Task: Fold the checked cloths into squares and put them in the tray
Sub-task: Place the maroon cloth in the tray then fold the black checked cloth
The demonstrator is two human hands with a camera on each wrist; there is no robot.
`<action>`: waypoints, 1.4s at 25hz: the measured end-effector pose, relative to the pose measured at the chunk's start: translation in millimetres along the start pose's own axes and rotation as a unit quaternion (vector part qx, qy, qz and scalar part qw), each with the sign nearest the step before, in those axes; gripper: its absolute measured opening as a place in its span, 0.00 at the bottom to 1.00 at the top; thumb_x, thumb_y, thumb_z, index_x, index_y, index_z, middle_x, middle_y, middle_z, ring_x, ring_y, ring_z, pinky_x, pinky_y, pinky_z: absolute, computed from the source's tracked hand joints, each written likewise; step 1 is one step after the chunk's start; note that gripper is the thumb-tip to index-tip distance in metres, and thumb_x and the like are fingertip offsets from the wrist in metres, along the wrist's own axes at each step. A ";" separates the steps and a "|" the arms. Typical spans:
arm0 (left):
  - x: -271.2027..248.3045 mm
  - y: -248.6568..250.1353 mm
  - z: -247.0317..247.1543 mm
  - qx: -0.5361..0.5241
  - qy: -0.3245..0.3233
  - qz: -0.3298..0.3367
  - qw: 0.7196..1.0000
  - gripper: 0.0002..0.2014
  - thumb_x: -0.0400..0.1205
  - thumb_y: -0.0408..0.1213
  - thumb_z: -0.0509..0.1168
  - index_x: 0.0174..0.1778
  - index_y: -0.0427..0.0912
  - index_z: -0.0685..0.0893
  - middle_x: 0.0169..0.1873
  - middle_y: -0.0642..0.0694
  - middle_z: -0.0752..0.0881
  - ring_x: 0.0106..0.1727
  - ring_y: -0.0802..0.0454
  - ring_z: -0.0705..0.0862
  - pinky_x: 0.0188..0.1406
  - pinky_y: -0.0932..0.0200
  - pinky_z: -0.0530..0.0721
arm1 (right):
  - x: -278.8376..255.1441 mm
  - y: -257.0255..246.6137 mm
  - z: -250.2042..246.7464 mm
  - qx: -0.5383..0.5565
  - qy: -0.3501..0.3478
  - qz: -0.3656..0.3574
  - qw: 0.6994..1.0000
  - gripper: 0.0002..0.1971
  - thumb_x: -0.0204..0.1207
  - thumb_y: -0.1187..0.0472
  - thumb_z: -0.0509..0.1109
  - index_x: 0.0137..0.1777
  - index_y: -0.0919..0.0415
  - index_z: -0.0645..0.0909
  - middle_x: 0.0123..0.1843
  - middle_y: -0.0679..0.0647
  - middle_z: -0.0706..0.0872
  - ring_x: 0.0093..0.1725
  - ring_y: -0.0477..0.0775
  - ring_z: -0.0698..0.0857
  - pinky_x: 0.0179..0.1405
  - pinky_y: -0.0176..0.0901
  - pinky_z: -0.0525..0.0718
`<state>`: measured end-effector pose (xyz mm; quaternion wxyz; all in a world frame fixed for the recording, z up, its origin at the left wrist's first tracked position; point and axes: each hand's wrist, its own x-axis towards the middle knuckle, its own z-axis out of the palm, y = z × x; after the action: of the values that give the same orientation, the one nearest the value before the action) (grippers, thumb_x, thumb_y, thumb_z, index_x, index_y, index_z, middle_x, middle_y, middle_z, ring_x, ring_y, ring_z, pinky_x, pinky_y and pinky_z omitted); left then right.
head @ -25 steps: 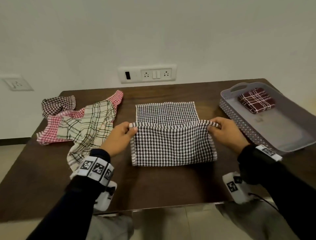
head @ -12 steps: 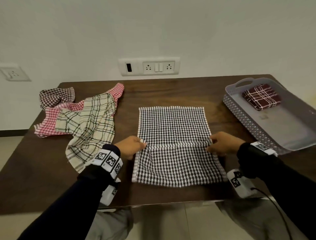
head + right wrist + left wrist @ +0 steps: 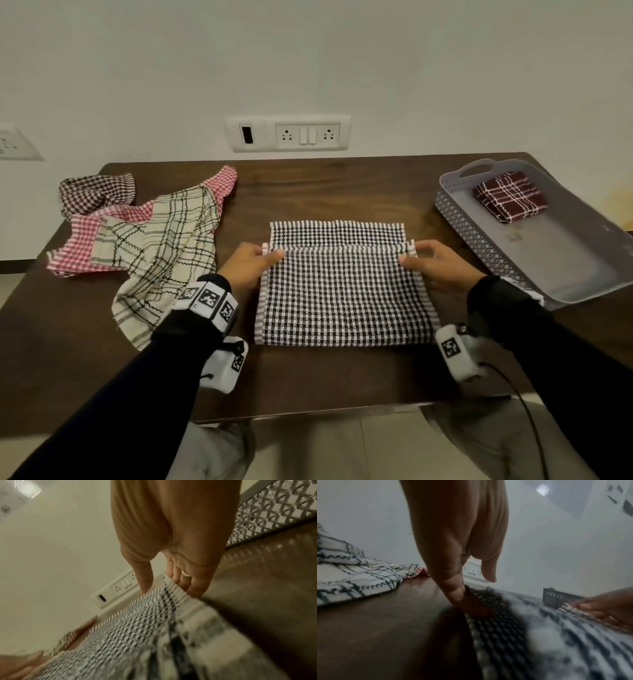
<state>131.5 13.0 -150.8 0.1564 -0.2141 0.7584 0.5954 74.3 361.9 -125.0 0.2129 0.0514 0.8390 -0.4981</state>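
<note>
A black-and-white checked cloth lies in the middle of the table, its near part doubled over. My left hand pinches the left corner of the upper layer's edge, and my right hand pinches the right corner. A narrow strip of the lower layer shows beyond that edge. In the left wrist view the left hand has its fingers down on the blurred cloth. In the right wrist view the right hand has its fingers curled at the edge of the cloth. A grey tray at the right holds a folded maroon checked cloth.
Unfolded cloths are heaped at the table's left: a cream plaid one on top, a red checked one under it, a brown checked one behind. A socket panel is on the wall. Bare wood lies between cloth and tray.
Since half a second ago both hands have carried the pinched edge away from me, so the upper layer now covers most of the lower one.
</note>
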 end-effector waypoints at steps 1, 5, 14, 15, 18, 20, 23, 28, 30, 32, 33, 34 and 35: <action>7.9 -7.9 3.6 0.030 -0.013 -0.020 0.999 0.39 0.69 0.57 0.80 0.59 0.24 0.80 0.58 0.23 0.85 0.55 0.31 0.87 0.59 0.35 0.84 | 0.2 1.2 6.3 -0.032 0.000 -0.003 0.999 0.22 0.77 0.61 0.76 0.66 0.63 0.71 0.58 0.54 0.83 0.54 0.51 0.84 0.48 0.42 0.81; -3.3 -3.7 12.3 0.114 -0.010 -0.045 0.992 0.19 0.77 0.34 0.77 0.61 0.33 0.80 0.55 0.40 0.89 0.51 0.48 0.89 0.36 0.59 0.87 | 3.3 10.3 8.0 -0.128 0.018 0.017 0.991 0.11 0.74 0.70 0.77 0.52 0.63 0.79 0.51 0.56 0.86 0.48 0.52 0.84 0.48 0.45 0.83; -48.7 22.7 -10.9 0.061 -0.062 -0.063 0.994 0.12 0.77 0.23 0.73 0.54 0.33 0.81 0.52 0.38 0.90 0.52 0.44 0.90 0.39 0.59 0.92 | -18.5 -2.3 -28.1 -0.050 -0.084 0.078 0.992 0.04 0.78 0.75 0.71 0.45 0.67 0.83 0.43 0.61 0.89 0.39 0.51 0.87 0.39 0.43 0.88; -42.5 24.5 -11.9 0.046 -0.020 -0.037 0.998 0.14 0.77 0.24 0.74 0.55 0.33 0.79 0.52 0.38 0.90 0.51 0.44 0.90 0.39 0.58 0.92 | -13.8 -5.0 -27.8 -0.008 -0.056 0.065 0.996 0.04 0.78 0.75 0.70 0.48 0.68 0.83 0.47 0.62 0.89 0.42 0.54 0.88 0.46 0.46 0.88; -23.2 18.5 0.2 0.050 0.065 -0.025 0.996 0.13 0.76 0.27 0.76 0.50 0.34 0.78 0.54 0.36 0.88 0.54 0.43 0.89 0.45 0.51 0.92 | -0.5 -3.6 -10.4 0.039 0.002 0.048 0.998 0.01 0.79 0.73 0.70 0.48 0.70 0.81 0.47 0.62 0.89 0.44 0.56 0.88 0.51 0.51 0.86; -11.4 5.4 7.8 0.069 0.069 -0.035 0.995 0.13 0.76 0.26 0.76 0.45 0.37 0.77 0.56 0.36 0.87 0.55 0.43 0.88 0.47 0.51 0.90 | 8.3 3.6 0.9 0.011 0.022 0.046 0.999 0.07 0.78 0.74 0.71 0.41 0.66 0.79 0.44 0.62 0.86 0.44 0.58 0.86 0.54 0.57 0.85; -0.3 -4.7 7.9 0.084 0.073 -0.036 0.993 0.22 0.74 0.26 0.78 0.56 0.37 0.73 0.58 0.36 0.85 0.56 0.42 0.88 0.45 0.50 0.91 | 16.8 11.7 4.5 -0.006 0.061 0.054 0.997 0.16 0.75 0.73 0.75 0.57 0.63 0.74 0.51 0.63 0.83 0.50 0.59 0.85 0.55 0.61 0.86; 3.3 -10.7 6.7 0.100 0.093 -0.029 0.990 0.22 0.72 0.25 0.79 0.51 0.43 0.72 0.57 0.37 0.84 0.54 0.42 0.88 0.40 0.50 0.91 | 18.7 16.1 3.6 -0.025 0.078 0.037 0.996 0.18 0.72 0.77 0.74 0.55 0.59 0.75 0.50 0.66 0.84 0.47 0.61 0.85 0.52 0.62 0.87; 3.9 -12.3 6.1 0.112 0.094 -0.027 0.989 0.23 0.72 0.25 0.79 0.52 0.43 0.72 0.57 0.36 0.84 0.54 0.41 0.88 0.47 0.45 0.92 | 17.8 16.9 1.4 -0.042 0.072 0.031 0.996 0.17 0.71 0.77 0.73 0.50 0.55 0.76 0.50 0.68 0.85 0.45 0.62 0.86 0.50 0.62 0.88; 3.3 -11.2 5.0 0.112 0.092 -0.036 0.989 0.24 0.73 0.24 0.78 0.56 0.41 0.72 0.58 0.36 0.84 0.55 0.41 0.87 0.50 0.43 0.91 | 20.1 18.8 -1.0 -0.050 0.063 0.032 0.996 0.17 0.71 0.77 0.73 0.48 0.54 0.77 0.49 0.67 0.85 0.44 0.61 0.86 0.47 0.60 0.89; 0.5 -9.0 5.1 0.111 0.091 -0.040 0.989 0.25 0.73 0.25 0.78 0.58 0.41 0.71 0.58 0.36 0.83 0.55 0.41 0.87 0.51 0.43 0.91 | 19.4 18.4 -1.4 -0.060 0.059 0.034 0.996 0.16 0.71 0.76 0.73 0.50 0.55 0.77 0.48 0.66 0.85 0.43 0.60 0.86 0.46 0.58 0.89; -2.7 -6.9 5.8 0.126 0.093 -0.037 0.987 0.25 0.74 0.27 0.78 0.58 0.41 0.71 0.58 0.36 0.83 0.56 0.41 0.87 0.52 0.44 0.90 | 19.6 18.7 -1.7 -0.092 0.063 0.028 0.993 0.15 0.72 0.74 0.74 0.53 0.57 0.78 0.49 0.65 0.85 0.44 0.60 0.86 0.46 0.56 0.89; -7.1 -3.5 7.7 0.186 0.103 -0.019 0.977 0.25 0.74 0.32 0.78 0.59 0.41 0.70 0.58 0.37 0.82 0.57 0.41 0.86 0.54 0.45 0.89 | 17.5 16.4 -1.6 -0.162 0.076 0.014 0.984 0.14 0.73 0.70 0.74 0.56 0.59 0.78 0.51 0.63 0.84 0.47 0.60 0.85 0.48 0.54 0.87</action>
<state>139.2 20.7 -152.1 0.1257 -0.2563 0.8638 0.4151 62.9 369.3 -144.9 0.1608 0.0654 0.9216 -0.3472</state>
